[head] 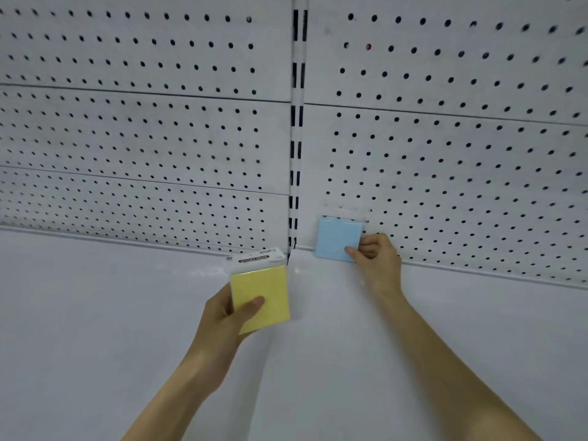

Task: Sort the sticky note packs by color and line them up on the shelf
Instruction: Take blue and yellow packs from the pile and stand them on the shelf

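Left hand (222,313) grips yellow pack (259,297) (label blurred) | right hand (374,253) pinches blue pack (338,238)

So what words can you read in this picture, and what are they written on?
"STICKY NOTE": black label on the white top of the yellow pack, held in the left hand.
Smaller print around that label: too blurred to read.
Blue pack, held by the right hand against the pegboard wall: no words visible.
Pegboard and shelf: no writing.
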`<state>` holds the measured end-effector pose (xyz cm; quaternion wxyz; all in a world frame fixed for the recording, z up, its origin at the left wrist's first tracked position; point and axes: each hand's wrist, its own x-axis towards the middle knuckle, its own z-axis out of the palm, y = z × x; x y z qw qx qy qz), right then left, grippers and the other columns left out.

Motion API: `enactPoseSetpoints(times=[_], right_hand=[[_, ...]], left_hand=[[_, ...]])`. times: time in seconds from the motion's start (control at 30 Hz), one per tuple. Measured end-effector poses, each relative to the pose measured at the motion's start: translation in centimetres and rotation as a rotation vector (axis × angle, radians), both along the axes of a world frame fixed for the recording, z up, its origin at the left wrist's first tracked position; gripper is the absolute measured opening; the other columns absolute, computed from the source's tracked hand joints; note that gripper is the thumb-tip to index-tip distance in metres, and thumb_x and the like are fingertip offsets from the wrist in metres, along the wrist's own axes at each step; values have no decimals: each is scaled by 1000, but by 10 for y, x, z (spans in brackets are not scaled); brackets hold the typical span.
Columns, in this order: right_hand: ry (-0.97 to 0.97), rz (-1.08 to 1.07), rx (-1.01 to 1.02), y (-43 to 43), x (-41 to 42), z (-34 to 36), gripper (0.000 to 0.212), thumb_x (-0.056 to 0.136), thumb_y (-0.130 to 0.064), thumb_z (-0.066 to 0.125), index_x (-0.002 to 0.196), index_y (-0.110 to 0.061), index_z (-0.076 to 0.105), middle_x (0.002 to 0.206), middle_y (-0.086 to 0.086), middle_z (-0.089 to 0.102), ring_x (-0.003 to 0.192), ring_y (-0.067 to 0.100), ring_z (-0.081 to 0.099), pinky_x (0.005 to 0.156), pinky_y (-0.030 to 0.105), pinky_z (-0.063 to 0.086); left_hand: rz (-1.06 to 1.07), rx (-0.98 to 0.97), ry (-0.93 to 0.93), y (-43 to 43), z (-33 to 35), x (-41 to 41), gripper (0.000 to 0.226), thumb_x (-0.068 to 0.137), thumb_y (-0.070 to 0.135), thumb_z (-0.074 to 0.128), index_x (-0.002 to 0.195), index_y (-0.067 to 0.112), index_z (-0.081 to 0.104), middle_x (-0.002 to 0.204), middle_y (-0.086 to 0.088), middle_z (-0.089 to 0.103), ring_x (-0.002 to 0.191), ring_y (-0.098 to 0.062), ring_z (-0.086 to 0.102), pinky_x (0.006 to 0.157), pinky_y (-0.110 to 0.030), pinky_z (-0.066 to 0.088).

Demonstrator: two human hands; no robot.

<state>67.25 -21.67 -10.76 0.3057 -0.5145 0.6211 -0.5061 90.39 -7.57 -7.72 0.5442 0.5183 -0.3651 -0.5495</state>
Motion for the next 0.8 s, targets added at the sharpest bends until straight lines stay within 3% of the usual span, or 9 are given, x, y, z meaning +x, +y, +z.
enactPoseSetpoints(times=[0.1,0.23,0.33,0.43,0.57,0.63,0.7,0.8], right_hand=[[-46,2,33,3,-2,2,29,74,-14,79,91,-9,55,85,0,64,79,12,62,72,20,49],[-111,-121,17,26,-8,15,21,79,-18,75,87,-13,55,86,-1,62,76,12,57,67,10,44],[-265,171,114,61,-15,28,2,89,-15,62,90,-13,62,84,2,68,78,17,63,72,20,52],[-268,518,246,91,-22,35,14,90,-16,63,102,-11,66,94,10,72,84,18,68,75,25,54],[-194,410,181,106,-42,36,27,77,-5,75,100,-13,65,91,11,72,75,15,66,68,21,53],[-162,347,152,108,-59,34,28,77,1,73,100,-12,62,84,12,71,68,13,64,62,20,50],[-141,283,130,107,-79,30,27,78,3,71,98,-10,59,84,10,69,64,12,63,60,19,49],[-93,109,96,97,-107,24,25,81,-1,70,99,-12,58,93,8,69,74,20,67,66,26,51]], left_hand=[[-38,-38,-22,-5,0,-2,32,82,6,67,112,17,65,106,-5,72,101,-23,66,82,-33,54],[-75,-90,-58,-13,1,-16,33,73,23,65,106,24,66,99,-3,73,90,-17,66,87,-35,48],[-111,-96,-33,-22,-4,-37,32,78,22,68,109,29,63,97,-7,72,85,-20,60,89,-40,45],[-204,-129,-9,-25,-7,-66,38,84,17,67,116,34,56,100,-10,72,89,-26,63,87,-42,48],[-295,-189,-23,-29,-8,-103,47,82,12,64,122,33,50,110,-3,68,92,-19,67,74,-32,56],[-274,-209,-115,-36,-11,-117,50,86,4,63,123,33,48,111,-5,62,89,-11,66,69,-22,54],[-232,-297,-306,-46,-15,-124,51,89,1,60,120,40,45,112,0,58,94,-5,61,74,-17,51],[-219,-478,-823,-68,-24,-118,39,94,23,54,131,33,43,128,6,48,113,-8,51,89,-24,47]])
